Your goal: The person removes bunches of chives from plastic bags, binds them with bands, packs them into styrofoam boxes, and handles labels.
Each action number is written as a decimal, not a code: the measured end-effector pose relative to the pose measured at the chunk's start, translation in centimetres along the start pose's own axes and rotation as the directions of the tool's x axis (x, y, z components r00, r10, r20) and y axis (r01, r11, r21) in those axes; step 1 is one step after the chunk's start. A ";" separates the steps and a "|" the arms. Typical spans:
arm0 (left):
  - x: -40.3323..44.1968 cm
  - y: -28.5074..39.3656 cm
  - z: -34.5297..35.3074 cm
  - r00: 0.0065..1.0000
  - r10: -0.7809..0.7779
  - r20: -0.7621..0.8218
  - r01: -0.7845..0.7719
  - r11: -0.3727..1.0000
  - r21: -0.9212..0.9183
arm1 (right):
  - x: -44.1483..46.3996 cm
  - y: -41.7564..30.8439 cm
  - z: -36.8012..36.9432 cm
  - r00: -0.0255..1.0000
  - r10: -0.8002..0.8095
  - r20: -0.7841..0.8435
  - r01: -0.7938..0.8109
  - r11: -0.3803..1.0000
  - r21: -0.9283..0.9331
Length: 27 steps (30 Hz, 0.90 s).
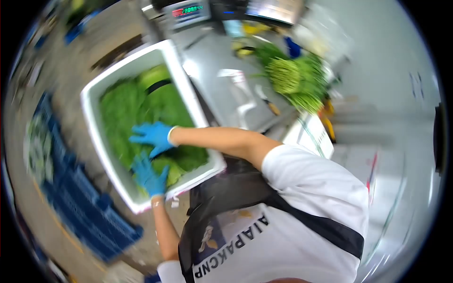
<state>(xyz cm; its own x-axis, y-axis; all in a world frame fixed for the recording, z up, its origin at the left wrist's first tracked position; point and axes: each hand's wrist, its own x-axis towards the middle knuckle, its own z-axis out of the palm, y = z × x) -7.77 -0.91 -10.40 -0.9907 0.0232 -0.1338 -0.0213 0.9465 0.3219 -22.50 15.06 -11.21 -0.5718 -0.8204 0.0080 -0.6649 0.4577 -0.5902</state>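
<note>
- Head cam: both gloved hands down inside a white foam box (94, 118), approx half-turned in view, loaded w/ leafy greens (121, 106).
- Step (my read): prob arranging or patting down greens in the box. Can't confirm press vs. lift from one blurry frame.
- Next move, imo: calls for light, even contact w/ flat fingers so stems don't get crushed; watch leaves caught btwn hand and box wall.
- R hand (155, 136): palm down, fingers spread wide, on top of the greens nr mid-box. No visible grip on anything.
- L hand (150, 174): just beside R, nearer the box's low end in view. Fingers well apart, thumb out, touching greens. Nothing visibly gripped; undersides hidden.
- Greens: spread thru box, below rim. Paler bunch (155, 74) at far end w/ dark band (158, 86) across it; more pale leaf by L thumb.
- Nearby: metal table (203, 66) has another bunch (285, 78), knife (268, 101) lying apart from it, scale (191, 13) lit, digits smeared, can't read.
</note>
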 end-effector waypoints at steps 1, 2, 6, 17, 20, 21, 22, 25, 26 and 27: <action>-0.1 1.4 -0.4 0.995 -0.077 0.059 0.072 0.993 0.090 | -2.1 -0.1 -1.6 0.999 0.019 -0.047 -0.018 0.999 0.028; -0.4 2.2 -0.6 0.979 -0.180 0.097 0.158 0.967 0.198 | -5.3 -0.4 -4.8 0.995 0.013 -0.101 -0.007 0.998 0.061; -0.5 1.5 0.3 0.987 -0.147 -0.062 0.149 0.988 0.037 | -20.2 4.4 -12.5 0.838 0.392 -0.380 -0.198 0.867 0.458; 2.8 23.4 -1.8 0.936 0.259 -0.239 -0.317 0.915 -0.249 | -52.9 23.5 -22.2 -0.234 0.799 -0.554 -0.919 0.005 0.395; 2.2 30.5 -0.6 0.928 0.357 -0.104 -0.372 0.888 -0.271 | -53.1 24.6 -22.9 -0.147 0.820 -0.553 -0.939 0.060 0.338; 2.0 31.8 0.8 0.905 0.416 -0.085 -0.425 0.879 -0.218 | -53.3 24.7 -23.0 -0.107 0.825 -0.554 -0.952 0.075 0.296; 1.6 33.6 1.3 0.891 0.450 -0.064 -0.453 0.867 -0.206 | -53.1 24.0 -23.5 -0.072 0.829 -0.554 -0.963 0.088 0.256; 0.7 38.5 2.8 0.850 0.526 0.029 -0.513 0.839 -0.181 | -53.5 24.3 -23.2 -0.078 0.850 -0.521 -0.972 0.051 0.228; 0.6 39.9 3.6 0.842 0.534 0.076 -0.516 0.838 -0.176 | -54.0 25.2 -22.8 -0.080 0.856 -0.511 -0.972 0.047 0.231; 0.6 40.9 4.3 0.830 0.544 0.123 -0.523 0.835 -0.171 | -55.2 27.1 -22.3 -0.058 0.899 -0.433 -0.952 0.080 0.295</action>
<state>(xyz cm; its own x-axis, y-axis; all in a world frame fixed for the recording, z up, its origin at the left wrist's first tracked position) -8.65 39.25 -1.37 -0.8173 0.5740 -0.0509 0.4772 0.7236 0.4987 -19.68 80.40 -9.68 -0.7728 0.6081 -0.1817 0.6328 0.7165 -0.2935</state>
